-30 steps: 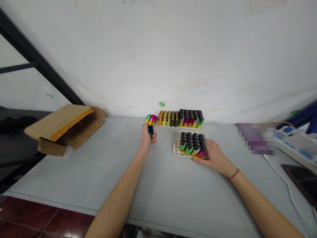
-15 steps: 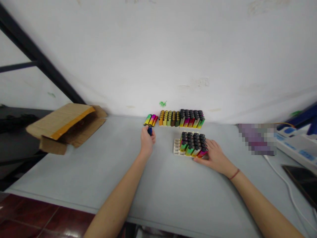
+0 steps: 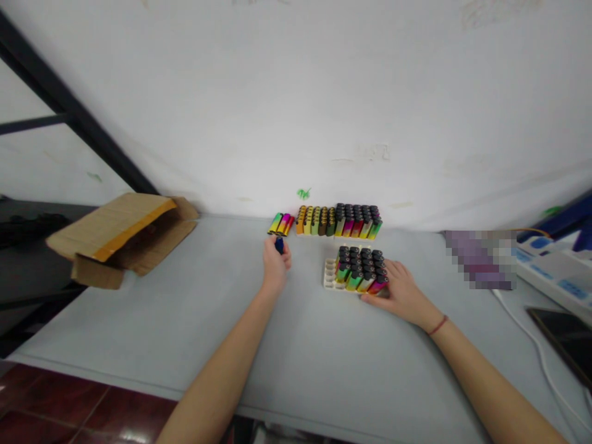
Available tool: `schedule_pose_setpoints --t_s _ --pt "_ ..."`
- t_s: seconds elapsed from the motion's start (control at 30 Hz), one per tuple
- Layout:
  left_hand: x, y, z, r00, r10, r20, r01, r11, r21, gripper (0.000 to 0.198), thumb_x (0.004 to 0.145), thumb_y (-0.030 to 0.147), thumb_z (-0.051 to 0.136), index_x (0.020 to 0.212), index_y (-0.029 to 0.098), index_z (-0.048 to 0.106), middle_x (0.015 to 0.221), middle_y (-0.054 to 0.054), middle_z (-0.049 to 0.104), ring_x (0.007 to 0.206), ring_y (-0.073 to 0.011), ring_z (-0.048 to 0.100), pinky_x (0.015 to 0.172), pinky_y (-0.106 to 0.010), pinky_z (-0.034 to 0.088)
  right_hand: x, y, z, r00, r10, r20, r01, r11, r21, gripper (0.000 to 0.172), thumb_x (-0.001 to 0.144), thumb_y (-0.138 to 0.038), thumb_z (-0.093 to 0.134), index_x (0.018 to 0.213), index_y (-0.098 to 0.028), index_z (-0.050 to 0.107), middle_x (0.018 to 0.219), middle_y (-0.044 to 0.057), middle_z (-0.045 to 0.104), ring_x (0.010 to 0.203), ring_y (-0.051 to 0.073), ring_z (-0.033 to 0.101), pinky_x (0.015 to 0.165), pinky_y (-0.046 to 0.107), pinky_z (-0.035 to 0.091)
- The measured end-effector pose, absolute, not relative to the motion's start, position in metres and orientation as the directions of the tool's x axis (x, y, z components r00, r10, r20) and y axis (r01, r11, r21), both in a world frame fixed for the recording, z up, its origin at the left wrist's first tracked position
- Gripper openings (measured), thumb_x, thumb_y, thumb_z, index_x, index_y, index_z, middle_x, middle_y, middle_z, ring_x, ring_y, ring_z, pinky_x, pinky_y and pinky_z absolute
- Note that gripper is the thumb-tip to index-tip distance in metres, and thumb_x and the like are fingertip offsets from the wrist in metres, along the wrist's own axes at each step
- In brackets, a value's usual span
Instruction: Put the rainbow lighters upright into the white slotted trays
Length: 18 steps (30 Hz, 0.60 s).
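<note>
My left hand (image 3: 276, 265) is closed around a lighter (image 3: 279, 245) whose dark blue top sticks up from the fist; its lower part is hidden. Just beyond the fist, a few bright loose lighters (image 3: 282, 224) in green, pink and red lie on the table. My right hand (image 3: 401, 292) grips the right side of a white lighter tray (image 3: 328, 277), thumb along its front edge and fingers behind. Rows of black-topped, multicoloured lighters (image 3: 355, 279) stand in that tray, with vacant slots in its left column.
Along the wall stand a block of yellow and dark lighters (image 3: 316, 221) and a block of black-topped lighters (image 3: 359, 221). An open cardboard box (image 3: 124, 231) lies at the left. A power strip (image 3: 555, 271), a white cable (image 3: 531, 339) and a phone-like dark device (image 3: 564, 339) are at the right.
</note>
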<state>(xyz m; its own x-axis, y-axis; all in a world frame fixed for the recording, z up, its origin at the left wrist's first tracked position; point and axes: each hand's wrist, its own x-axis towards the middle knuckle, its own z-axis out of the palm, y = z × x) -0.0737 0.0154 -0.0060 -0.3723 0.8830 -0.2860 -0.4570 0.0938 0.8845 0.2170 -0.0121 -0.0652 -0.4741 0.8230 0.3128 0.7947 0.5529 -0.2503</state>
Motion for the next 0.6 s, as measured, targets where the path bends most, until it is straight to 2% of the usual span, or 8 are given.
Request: schedule_pose_setpoints --t_s 0.2,0.47,0.53,0.6 --pt "-0.071 0.013 -0.002 -0.403 0.874 -0.27 -0.432 0.078 0.898 0.039 0.089 0.031 0.029 0.052 0.021 0.036 0.037 0.008 0.023 0.031 -0.0068 0.017 0.033 -0.018 0.013 0.217 -0.012 -0.065 -0.471 0.819 0.327 0.791 0.557 -0.254 0.073 0.083 -0.072 0.055 0.13 -0.015 0.055 0.129 0.02 0.06 0.119 0.036 0.054 0.105 0.054 0.039" --pt "-0.07 0.016 -0.014 -0.376 0.879 -0.291 -0.393 0.133 0.91 0.042 0.092 0.047 0.03 0.058 0.022 0.037 0.04 0.009 0.024 0.033 -0.0068 0.018 0.035 -0.02 0.014 0.217 -0.013 -0.066 -0.462 0.829 0.316 0.796 0.545 -0.264 0.075 0.082 -0.071 0.056 0.132 -0.016 0.053 0.13 0.02 0.06 0.12 0.037 0.053 0.104 0.057 0.039" --pt "-0.069 0.016 -0.018 -0.35 0.915 -0.202 -0.34 0.077 0.937 0.042 0.091 0.051 0.032 0.064 0.021 0.042 0.042 0.009 0.03 0.035 -0.007 0.023 0.037 -0.02 0.019 0.217 -0.012 -0.067 -0.463 0.828 0.315 0.795 0.546 -0.264 0.076 0.082 -0.071 0.056 0.132 -0.014 0.053 0.129 0.021 0.06 0.12 0.037 0.052 0.105 0.057 0.038" --pt "-0.066 0.013 -0.021 -0.308 0.951 -0.039 -0.261 -0.045 0.964 0.035 0.09 0.052 0.041 0.076 0.02 0.048 0.047 0.008 0.038 0.039 -0.0077 0.031 0.041 -0.02 0.026 0.217 -0.012 -0.067 -0.467 0.827 0.314 0.793 0.549 -0.265 0.076 0.082 -0.072 0.055 0.131 -0.013 0.053 0.129 0.021 0.059 0.12 0.037 0.052 0.105 0.057 0.038"
